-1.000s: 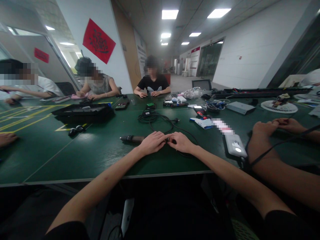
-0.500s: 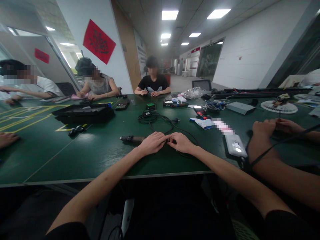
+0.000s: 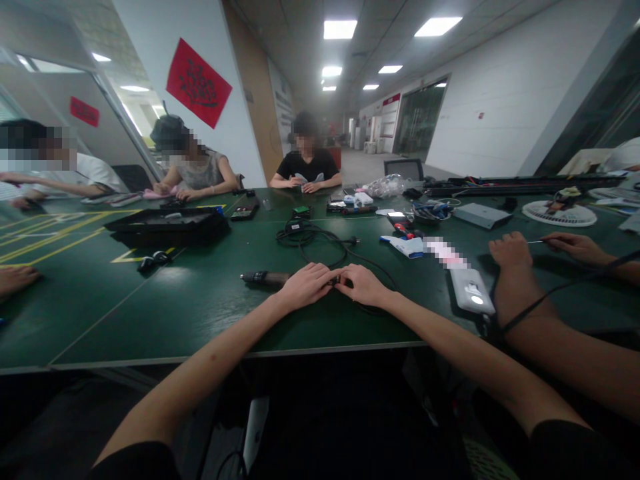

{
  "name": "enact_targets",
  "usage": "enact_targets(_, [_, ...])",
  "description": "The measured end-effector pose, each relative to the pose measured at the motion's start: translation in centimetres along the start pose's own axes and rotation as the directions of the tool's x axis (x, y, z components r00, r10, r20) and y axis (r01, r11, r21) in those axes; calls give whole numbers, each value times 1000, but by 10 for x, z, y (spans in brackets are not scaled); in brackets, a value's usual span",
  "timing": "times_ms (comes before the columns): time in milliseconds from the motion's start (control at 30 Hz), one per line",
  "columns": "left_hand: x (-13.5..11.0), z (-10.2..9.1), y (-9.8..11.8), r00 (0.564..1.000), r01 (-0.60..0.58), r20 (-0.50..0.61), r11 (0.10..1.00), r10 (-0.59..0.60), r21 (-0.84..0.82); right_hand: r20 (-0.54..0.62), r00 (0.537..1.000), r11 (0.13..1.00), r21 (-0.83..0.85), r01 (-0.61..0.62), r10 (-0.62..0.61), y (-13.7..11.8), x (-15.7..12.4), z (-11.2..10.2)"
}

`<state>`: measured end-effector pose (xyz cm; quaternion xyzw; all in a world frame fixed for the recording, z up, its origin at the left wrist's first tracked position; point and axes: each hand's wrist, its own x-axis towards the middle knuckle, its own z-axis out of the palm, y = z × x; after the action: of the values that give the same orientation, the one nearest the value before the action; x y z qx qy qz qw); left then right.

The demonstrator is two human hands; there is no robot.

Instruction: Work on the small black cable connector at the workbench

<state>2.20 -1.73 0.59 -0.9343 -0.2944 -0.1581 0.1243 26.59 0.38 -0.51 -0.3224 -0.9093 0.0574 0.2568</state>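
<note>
My left hand (image 3: 305, 285) and my right hand (image 3: 364, 285) rest together on the green table (image 3: 200, 313), fingertips meeting over a small dark thing between them. A dark cylindrical tool (image 3: 263, 278) lies on the table and runs under my left hand, whose fingers curl over its right end. My right hand pinches something small where a black cable (image 3: 325, 250) reaches the tool; I cannot make it out. Both hands have closed fingers.
A co-worker's two hands (image 3: 510, 252) work at the right, beside a white device (image 3: 470, 291). A black tray (image 3: 167, 223), a white fan guard (image 3: 559, 214), a grey box (image 3: 483, 215) and several small tools lie on the table. Three people sit at the far side.
My hands have stayed in place. The co-worker's hands at the right have drawn apart, the nearer one moving left and the farther one holding a thin wire.
</note>
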Motion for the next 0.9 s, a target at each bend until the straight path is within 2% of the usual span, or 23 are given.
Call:
enact_targets(133, [0, 0, 0, 1000, -31, 4, 999, 31, -11, -4, 1000, 1000, 4, 0, 0, 0, 0, 0])
enact_targets(300, [0, 0, 1, 1000, 5, -1, 1000, -5, 7, -6, 1000, 1000, 7, 4, -4, 0, 0, 1])
enact_targets(467, [0, 0, 1, 1000, -24, -3, 999, 24, -32, -5, 1000, 1000, 4, 2, -2, 0, 0, 0])
enact_targets(633, [1, 2, 0, 1000, 25, -18, 1000, -25, -4, 3, 1000, 1000, 5, 2, -2, 0, 0, -1])
enact_targets(800, [0, 1, 1, 1000, -25, 4, 999, 25, -27, 6, 1000, 1000, 11, 7, -7, 0, 0, -1])
enact_targets(900, [0, 2, 1, 1000, 4, 3, 1000, -4, -8, 2, 1000, 1000, 8, 10, -10, 1, 0, -1])
